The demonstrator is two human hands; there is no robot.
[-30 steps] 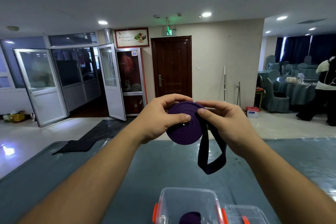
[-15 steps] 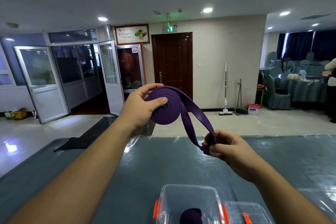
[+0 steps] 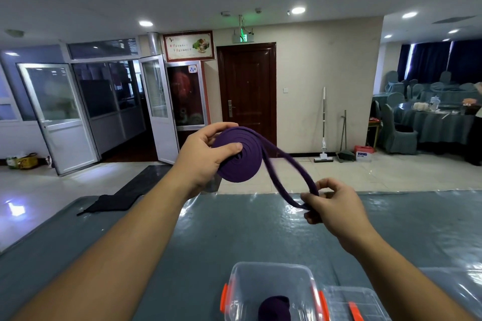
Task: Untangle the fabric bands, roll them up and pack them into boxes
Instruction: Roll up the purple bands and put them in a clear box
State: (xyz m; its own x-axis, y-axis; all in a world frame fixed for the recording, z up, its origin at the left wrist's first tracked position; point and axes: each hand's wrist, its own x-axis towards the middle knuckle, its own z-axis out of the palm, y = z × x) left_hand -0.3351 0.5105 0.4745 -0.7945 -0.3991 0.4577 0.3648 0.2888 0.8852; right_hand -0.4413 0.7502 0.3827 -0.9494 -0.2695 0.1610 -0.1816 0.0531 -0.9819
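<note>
1. A purple fabric band (image 3: 236,157), mostly wound into a flat coil, is held up in the air above the far edge of the tabletop (image 3: 234,237).
2. The coil is gripped by the left hand (image 3: 200,157): the thumb is pressed across its near face and the fingers are curled over its top edge.
3. A loose doubled tail of the band is seen running from the coil down and to the right, forming a loop.
4. The end of that loop is pinched by the right hand (image 3: 330,206) between thumb and curled fingers, lower than the coil and just above the tabletop.
5. A clear plastic box (image 3: 271,292) with orange latches is set on the tabletop near the bottom edge of the view; a second rolled purple band (image 3: 275,307) is seen inside it.
6. A clear lid (image 3: 352,302) with an orange clip is laid just beside the box, on its right.
7. The tabletop is covered by a grey-blue cloth under glossy clear film.
8. A dark cloth (image 3: 109,202) is draped at the far left edge of the tabletop.
</note>
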